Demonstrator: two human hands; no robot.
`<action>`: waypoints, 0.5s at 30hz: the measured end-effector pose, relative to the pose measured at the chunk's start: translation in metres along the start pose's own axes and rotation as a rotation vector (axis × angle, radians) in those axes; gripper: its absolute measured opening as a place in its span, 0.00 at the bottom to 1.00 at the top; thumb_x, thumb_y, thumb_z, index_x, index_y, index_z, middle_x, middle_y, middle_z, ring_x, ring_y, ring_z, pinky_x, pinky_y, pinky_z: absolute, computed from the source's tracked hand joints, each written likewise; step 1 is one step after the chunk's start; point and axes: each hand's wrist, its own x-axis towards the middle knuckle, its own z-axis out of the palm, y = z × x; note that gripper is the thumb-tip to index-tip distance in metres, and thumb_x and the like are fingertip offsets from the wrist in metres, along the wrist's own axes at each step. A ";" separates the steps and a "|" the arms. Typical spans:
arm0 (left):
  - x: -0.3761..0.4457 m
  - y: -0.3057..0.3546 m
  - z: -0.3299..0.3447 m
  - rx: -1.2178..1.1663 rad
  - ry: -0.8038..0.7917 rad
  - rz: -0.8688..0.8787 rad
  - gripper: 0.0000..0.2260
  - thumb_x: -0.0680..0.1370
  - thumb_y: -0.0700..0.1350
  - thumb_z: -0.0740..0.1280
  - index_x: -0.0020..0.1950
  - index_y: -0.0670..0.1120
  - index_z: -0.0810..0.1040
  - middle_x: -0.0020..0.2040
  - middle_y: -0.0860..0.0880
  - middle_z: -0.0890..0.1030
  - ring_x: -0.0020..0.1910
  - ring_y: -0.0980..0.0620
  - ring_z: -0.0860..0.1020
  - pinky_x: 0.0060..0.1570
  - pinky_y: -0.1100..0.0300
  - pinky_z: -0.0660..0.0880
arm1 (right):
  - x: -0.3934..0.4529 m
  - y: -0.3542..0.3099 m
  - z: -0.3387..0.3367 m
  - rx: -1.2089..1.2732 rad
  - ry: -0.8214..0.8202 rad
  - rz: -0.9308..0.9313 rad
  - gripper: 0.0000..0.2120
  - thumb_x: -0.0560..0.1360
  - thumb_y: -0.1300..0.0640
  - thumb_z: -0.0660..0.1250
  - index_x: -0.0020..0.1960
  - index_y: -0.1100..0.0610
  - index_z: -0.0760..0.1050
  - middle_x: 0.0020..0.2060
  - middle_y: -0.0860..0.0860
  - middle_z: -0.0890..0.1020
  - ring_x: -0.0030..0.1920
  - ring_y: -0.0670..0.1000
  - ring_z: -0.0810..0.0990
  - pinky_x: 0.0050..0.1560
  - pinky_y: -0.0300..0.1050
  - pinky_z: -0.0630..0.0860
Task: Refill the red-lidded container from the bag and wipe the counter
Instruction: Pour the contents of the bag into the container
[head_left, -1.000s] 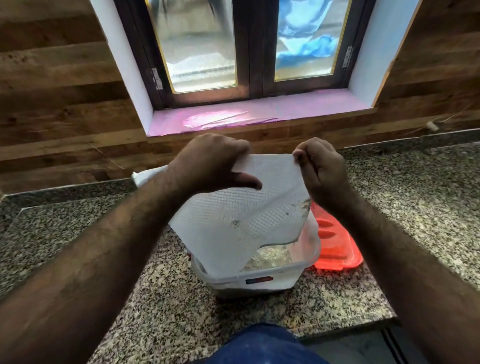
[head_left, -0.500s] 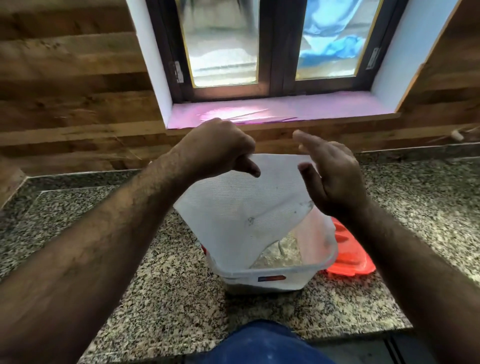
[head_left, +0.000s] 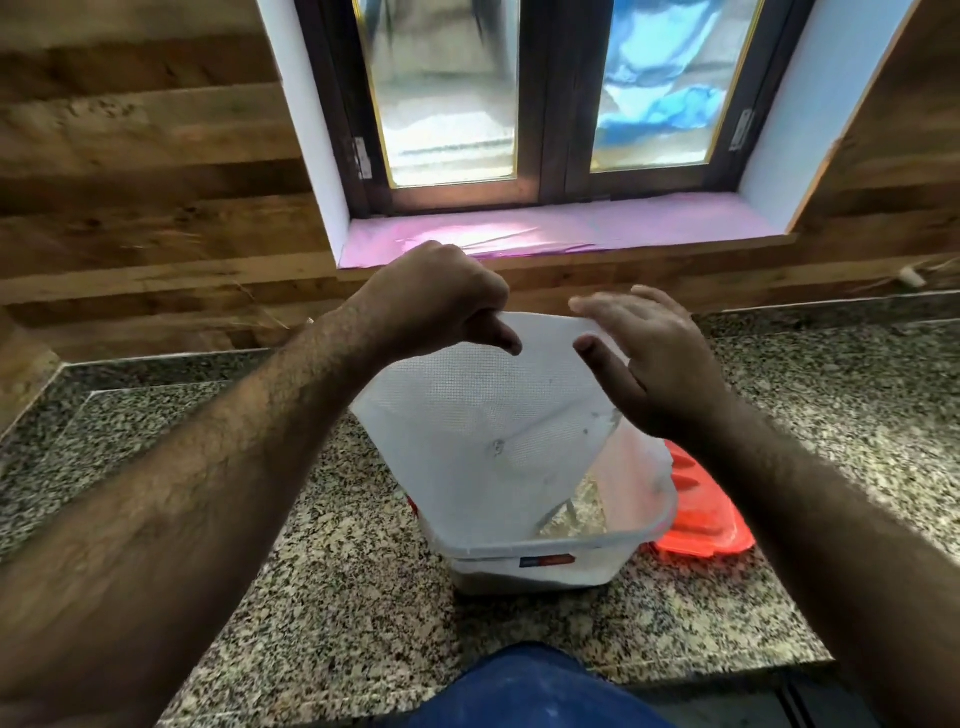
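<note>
- White woven plastic bag, upended over clear plastic container on speckled granite counter; lower tip inside, hiding most of the contents.
- Pinched at top edge by curled left hand.
- Right hand slack beside same edge, fingers blurred; contact unclear.
- Red lid flat behind container, partly hidden.

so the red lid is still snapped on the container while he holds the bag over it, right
Not quite. The red lid is off: the head view shows it lying flat on the counter to the right of and behind the open container. The rest holds: the left hand grips the bag by its top edge above the container.
</note>
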 end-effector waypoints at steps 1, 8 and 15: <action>-0.001 0.001 -0.001 -0.011 0.003 -0.001 0.20 0.74 0.60 0.76 0.36 0.51 0.70 0.28 0.53 0.72 0.26 0.53 0.73 0.34 0.62 0.67 | 0.000 0.000 0.000 -0.028 0.025 0.011 0.29 0.85 0.36 0.57 0.70 0.58 0.80 0.64 0.55 0.86 0.65 0.58 0.83 0.72 0.59 0.72; -0.007 0.012 -0.017 0.025 -0.004 -0.117 0.22 0.74 0.67 0.72 0.43 0.49 0.73 0.35 0.52 0.74 0.32 0.50 0.73 0.34 0.60 0.65 | 0.008 0.012 0.000 -0.003 0.206 -0.052 0.13 0.86 0.54 0.65 0.48 0.61 0.78 0.40 0.56 0.81 0.39 0.60 0.78 0.45 0.56 0.75; -0.021 0.007 -0.044 0.289 -0.035 -0.282 0.37 0.66 0.80 0.62 0.39 0.43 0.74 0.26 0.54 0.60 0.24 0.57 0.61 0.34 0.62 0.62 | 0.010 0.025 -0.009 -0.015 0.306 -0.027 0.17 0.87 0.52 0.63 0.46 0.63 0.78 0.38 0.58 0.80 0.37 0.58 0.76 0.45 0.50 0.70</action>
